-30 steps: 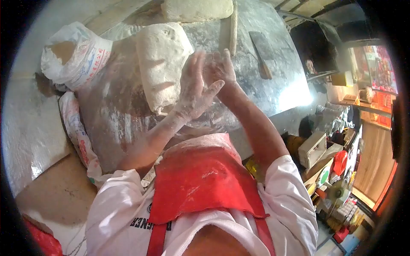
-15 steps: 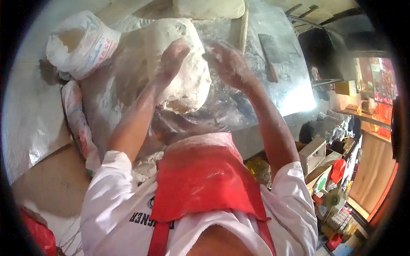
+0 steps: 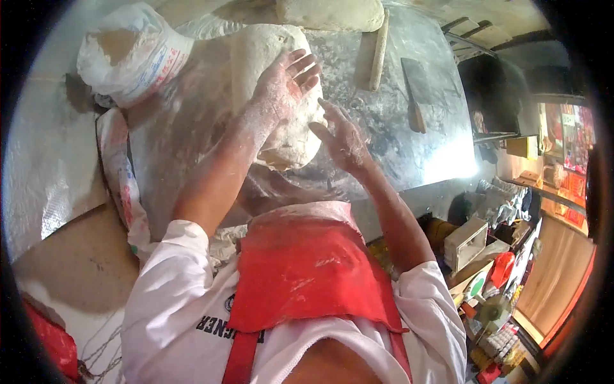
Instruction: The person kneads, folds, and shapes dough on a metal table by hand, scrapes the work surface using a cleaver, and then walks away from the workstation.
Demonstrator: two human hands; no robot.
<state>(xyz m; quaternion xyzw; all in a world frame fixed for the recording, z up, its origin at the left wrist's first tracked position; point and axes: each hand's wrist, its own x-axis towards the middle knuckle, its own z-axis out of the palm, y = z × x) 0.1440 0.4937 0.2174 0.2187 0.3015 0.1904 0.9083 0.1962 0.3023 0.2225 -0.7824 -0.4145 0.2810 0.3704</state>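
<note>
A large pale slab of dough lies on the floured metal table. Over its upper right part is my left hand, dusted with flour, its fingers spread and holding nothing; whether it touches the dough I cannot tell. My right hand is at the dough's right edge, thumb and fingers apart and nothing in it. A second piece of dough lies at the far edge of the table. To the right of it are a rolling pin and a flat scraper with a wooden handle.
An open white sack stands at the table's far left, with a rolled sack along the left edge. A red apron covers my front. Boxes and other goods crowd the floor area at the right.
My hands were close together beside the dough, then moved apart. My left hand is now over the dough with fingers spread, and my right hand has come lower. The dough looks wider than at first.
</note>
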